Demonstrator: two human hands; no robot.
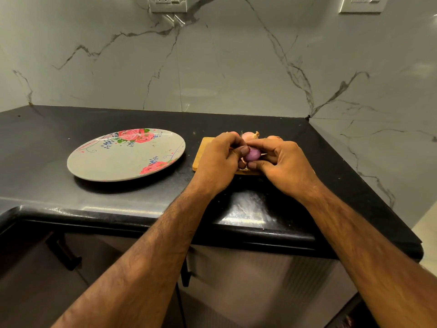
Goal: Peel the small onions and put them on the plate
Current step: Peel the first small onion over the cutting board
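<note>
A small purple onion (252, 154), its skin mostly off, is pinched between both hands above a wooden board (203, 152). My left hand (217, 164) grips it from the left with thumb and fingers. My right hand (283, 164) holds it from the right. Behind the hands, unpeeled small onions (248, 136) lie at the board's far edge, partly hidden. A grey plate (123, 157) with pink roses sits to the left on the black counter, with nothing on it.
The black counter (71, 197) ends at a rounded front edge near me and at a corner on the right. Marble wall panels rise behind it, with sockets (168, 3) high up. Cabinet doors stand below the counter.
</note>
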